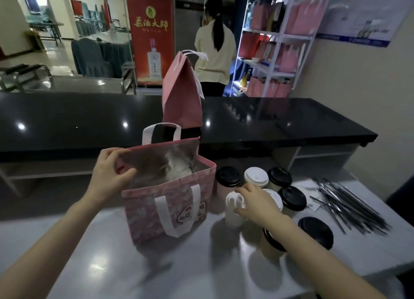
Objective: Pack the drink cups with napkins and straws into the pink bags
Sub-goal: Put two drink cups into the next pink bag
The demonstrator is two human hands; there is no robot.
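left hand: pinches the left rim of the bag's mouth, thumb on the inside and fingers curled over the edge, which holds the mouth wide.
pink bag: stands upright on the near table, left of the cups; pink patterned cloth with a cartoon face on the front, white strap handles and a shiny silver lining; what lies inside is too blurred to tell.
second pink bag: taller, plain pink with white handles, upright on the black counter just behind the first one.
white cup: white with a white lid, just right of the open bag, nearest of the group to it.
right hand: fingers curled round the top of the white cup, holding it.
cups: a tight cluster right of the bag, black and white lids mixed, some partly hidden by the right forearm.
straws: a loose fan of dark wrapped ones at the far right, near the table's right edge.
table: pale and glossy, bare in front of the bag and to its left.
black counter: runs across behind the table, a step higher.
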